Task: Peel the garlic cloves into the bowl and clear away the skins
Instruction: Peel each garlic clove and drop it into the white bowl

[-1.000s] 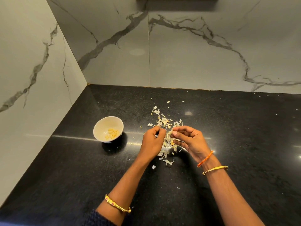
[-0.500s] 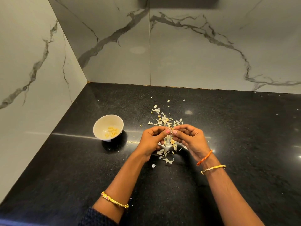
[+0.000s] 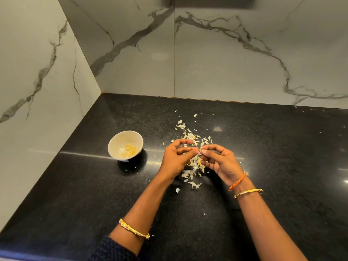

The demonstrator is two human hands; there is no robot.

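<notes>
**Garlic clove pinched between both hands above skins**

The bowl [image 3: 125, 145], holding peeled cloves [image 3: 129, 149], stood toward the worktop's [image 3: 79, 189] left edge. Left hand [image 3: 174, 159] and right hand [image 3: 221, 162] fingers pinched one garlic clove [image 3: 199, 150] mid-worktop, over scattered skins [image 3: 190, 137].

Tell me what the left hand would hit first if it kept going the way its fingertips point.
The left hand points rightward, so it would meet the right hand almost at once; their fingertips nearly touch around a small garlic clove. Depth is unclear, but nothing else lies between them.
</notes>
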